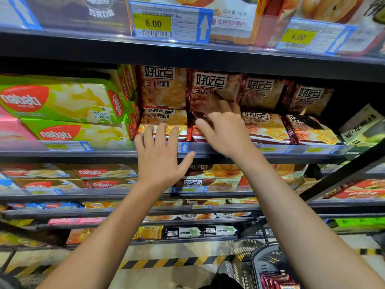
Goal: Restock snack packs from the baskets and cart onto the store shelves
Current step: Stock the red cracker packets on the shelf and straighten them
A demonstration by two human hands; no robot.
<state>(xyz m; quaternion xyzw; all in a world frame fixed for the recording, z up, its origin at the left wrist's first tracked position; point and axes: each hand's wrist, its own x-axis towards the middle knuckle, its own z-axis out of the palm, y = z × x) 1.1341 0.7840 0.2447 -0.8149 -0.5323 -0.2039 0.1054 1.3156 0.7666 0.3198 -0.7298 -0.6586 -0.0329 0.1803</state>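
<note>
Dark red and gold biscuit packs stand and lie in rows on the middle shelf (116, 152). My right hand (224, 130) presses against an upright dark red biscuit pack (208, 90), fingers spread and blurred, thumb at the pack's lower left corner. My left hand (161, 155) rests with straight fingers on the shelf edge, its fingertips touching a flat orange biscuit pack (162, 130). A black basket (262, 257) with pink-red snack packs (279, 281) stands on the floor at the lower right.
Green Nabati lemon wafer boxes (60, 101) fill the shelf's left side. Yellow price tags (153, 24) hang on the shelf above. Lower shelves hold more wafer and biscuit packs. A black diagonal bar (341, 174) crosses at right. Yellow-black striped tape (166, 262) marks the floor.
</note>
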